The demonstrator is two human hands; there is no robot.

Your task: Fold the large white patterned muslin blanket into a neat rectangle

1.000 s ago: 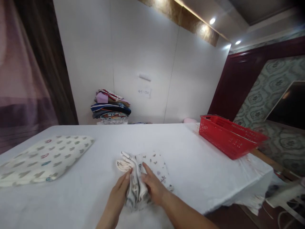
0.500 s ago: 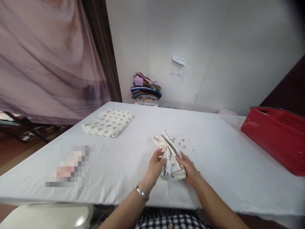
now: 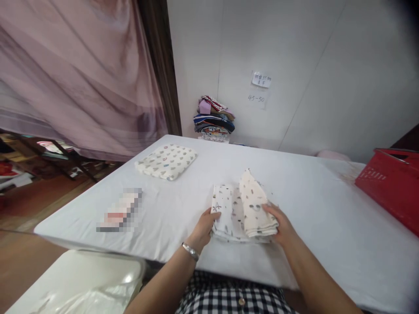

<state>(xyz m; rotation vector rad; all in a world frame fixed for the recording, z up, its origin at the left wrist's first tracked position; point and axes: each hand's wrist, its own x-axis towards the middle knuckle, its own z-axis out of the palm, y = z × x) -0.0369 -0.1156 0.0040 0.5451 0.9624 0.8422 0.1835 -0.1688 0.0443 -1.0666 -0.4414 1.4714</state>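
Observation:
A white cloth with a small dark print (image 3: 238, 209) lies partly folded on the table in front of me, its two sides turned inward over a middle strip. My left hand (image 3: 205, 224) pinches the left folded side, thumb on top and the fingers hidden behind the edge. On the other side, my right hand (image 3: 277, 221) grips the thicker right fold, whose far corner stands up in a point. A second folded cloth with a grey print (image 3: 166, 161) rests farther back on the left, untouched.
The table (image 3: 314, 226) has a white cover. A blurred-out flat object (image 3: 120, 210) lies at left. The red plastic basket (image 3: 389, 185) stands at the right edge. Folded fabrics (image 3: 214, 120) are stacked by the wall. A white surface (image 3: 94, 279) stands lower at front left.
The cloth was bunched between both hands and is now spread wider, with its sides folded in. My hands have moved apart. The view has shifted a little to the left.

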